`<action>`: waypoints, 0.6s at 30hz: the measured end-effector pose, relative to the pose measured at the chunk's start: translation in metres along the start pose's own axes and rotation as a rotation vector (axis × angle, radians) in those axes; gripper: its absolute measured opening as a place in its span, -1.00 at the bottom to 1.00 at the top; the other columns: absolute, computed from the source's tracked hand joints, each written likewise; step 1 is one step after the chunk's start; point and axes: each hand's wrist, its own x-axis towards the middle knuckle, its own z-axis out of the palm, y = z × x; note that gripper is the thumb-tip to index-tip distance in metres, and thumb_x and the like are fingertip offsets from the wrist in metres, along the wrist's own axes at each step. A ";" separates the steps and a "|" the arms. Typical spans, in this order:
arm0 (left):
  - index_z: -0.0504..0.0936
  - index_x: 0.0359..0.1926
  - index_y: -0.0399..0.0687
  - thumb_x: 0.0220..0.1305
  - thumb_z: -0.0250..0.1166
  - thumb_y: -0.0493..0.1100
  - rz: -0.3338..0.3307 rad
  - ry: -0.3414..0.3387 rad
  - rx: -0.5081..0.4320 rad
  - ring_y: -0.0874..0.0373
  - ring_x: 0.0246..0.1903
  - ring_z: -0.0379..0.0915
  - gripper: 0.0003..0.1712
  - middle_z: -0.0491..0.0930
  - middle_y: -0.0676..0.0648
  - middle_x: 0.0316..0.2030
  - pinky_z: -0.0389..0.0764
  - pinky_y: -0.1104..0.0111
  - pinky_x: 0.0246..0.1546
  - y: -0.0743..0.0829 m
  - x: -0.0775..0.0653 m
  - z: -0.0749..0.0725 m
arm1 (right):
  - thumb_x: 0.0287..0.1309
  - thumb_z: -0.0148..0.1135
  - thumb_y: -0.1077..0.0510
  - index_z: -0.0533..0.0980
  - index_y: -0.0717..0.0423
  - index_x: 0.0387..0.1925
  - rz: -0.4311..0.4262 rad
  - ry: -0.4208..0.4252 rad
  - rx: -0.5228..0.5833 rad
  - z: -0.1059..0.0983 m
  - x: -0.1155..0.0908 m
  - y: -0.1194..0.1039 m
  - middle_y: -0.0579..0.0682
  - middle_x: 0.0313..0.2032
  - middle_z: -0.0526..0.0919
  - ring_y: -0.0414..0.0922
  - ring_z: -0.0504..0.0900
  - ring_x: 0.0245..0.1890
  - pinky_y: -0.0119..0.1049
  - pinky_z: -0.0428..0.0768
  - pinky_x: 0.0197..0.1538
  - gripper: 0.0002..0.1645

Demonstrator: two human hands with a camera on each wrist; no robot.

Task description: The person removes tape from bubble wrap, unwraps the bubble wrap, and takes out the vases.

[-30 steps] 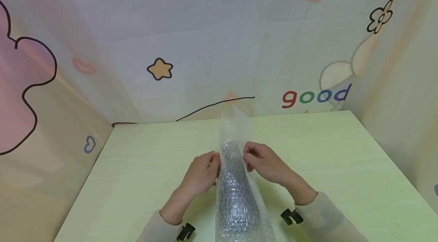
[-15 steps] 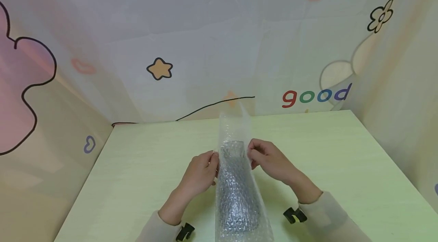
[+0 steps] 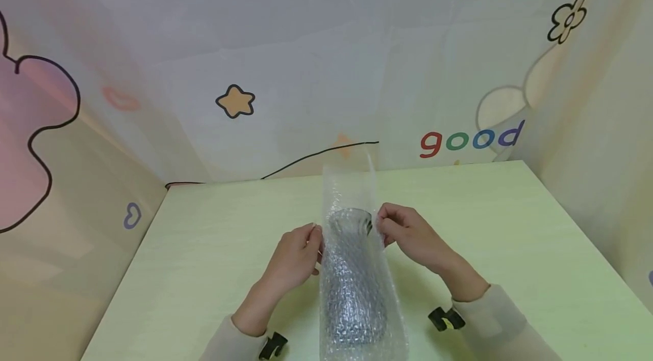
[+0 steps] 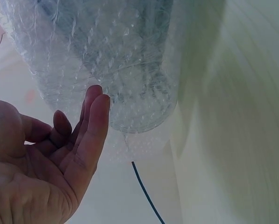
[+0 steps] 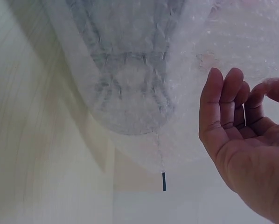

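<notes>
A tall clear glass vase (image 3: 352, 287) stands inside a bubble wrap bag (image 3: 349, 188), its flared rim showing through near the bag's upper part. At the left edge of the bag, my left hand (image 3: 294, 259) pinches the wrap between thumb and forefinger. My right hand (image 3: 415, 236) pinches the opposite edge, at about rim height. In the left wrist view, the other fingers (image 4: 95, 126) extend beside the wrap, overlapping it. The right wrist view shows the right hand (image 5: 244, 135) with thumb and forefinger together at the wrap and the vase (image 5: 130, 88) blurred behind the film.
The pale green tabletop (image 3: 219, 242) spreads on both sides of the bag. A printed cloth backdrop (image 3: 285, 55) rises along its far edge, with more cloth at the left and right. Black clips (image 3: 446, 319) sit by both sleeve cuffs.
My right hand has moved right and slightly up, drawing the bag's edge outward. The left hand has shifted slightly left. The bag's top looks wider, and more of the vase's rim shows.
</notes>
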 end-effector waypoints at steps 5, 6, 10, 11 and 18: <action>0.56 -0.34 -0.12 0.68 -0.13 -0.06 -0.002 0.001 -0.026 0.15 -0.41 0.64 -0.53 0.63 -0.06 -0.41 0.76 0.17 -0.46 -0.001 -0.001 -0.001 | 0.44 -0.05 0.28 0.45 0.27 -0.29 0.001 0.014 -0.002 -0.004 -0.003 0.001 0.06 -0.34 0.51 -0.11 0.61 -0.34 -0.25 0.68 -0.11 -0.82; 0.56 -0.34 -0.12 0.68 -0.13 -0.07 -0.001 0.001 -0.028 0.15 -0.41 0.64 -0.53 0.63 -0.06 -0.41 0.76 0.17 -0.46 -0.001 -0.001 -0.001 | 0.43 -0.05 0.28 0.45 0.27 -0.29 0.002 0.015 -0.001 -0.005 -0.003 0.001 0.05 -0.34 0.51 -0.11 0.61 -0.34 -0.26 0.68 -0.11 -0.82; 0.56 -0.35 -0.11 0.67 -0.11 -0.06 -0.001 0.001 -0.014 0.13 -0.44 0.64 -0.55 0.63 -0.06 -0.42 0.75 0.22 -0.47 -0.001 -0.001 0.000 | 0.44 -0.05 0.27 0.45 0.28 -0.28 0.006 0.015 0.009 -0.007 -0.004 0.002 0.06 -0.34 0.52 -0.11 0.61 -0.33 -0.26 0.68 -0.11 -0.82; 0.55 -0.35 -0.10 0.67 -0.09 -0.06 0.001 0.002 -0.005 0.12 -0.46 0.64 -0.57 0.62 -0.06 -0.43 0.74 0.23 -0.49 0.000 0.000 0.000 | 0.44 -0.05 0.27 0.45 0.28 -0.27 0.007 0.013 0.012 -0.007 -0.004 0.002 0.06 -0.33 0.52 -0.11 0.62 -0.33 -0.26 0.68 -0.11 -0.82; 0.53 -0.37 0.02 0.58 0.09 0.02 0.030 0.023 0.102 0.21 -0.71 0.37 -0.66 0.46 0.06 -0.63 0.38 0.37 -0.71 0.004 0.000 0.007 | 0.45 -0.08 0.27 0.43 0.29 -0.26 0.004 -0.004 0.023 -0.007 -0.004 0.003 0.07 -0.33 0.51 -0.10 0.62 -0.32 -0.27 0.69 -0.12 -0.81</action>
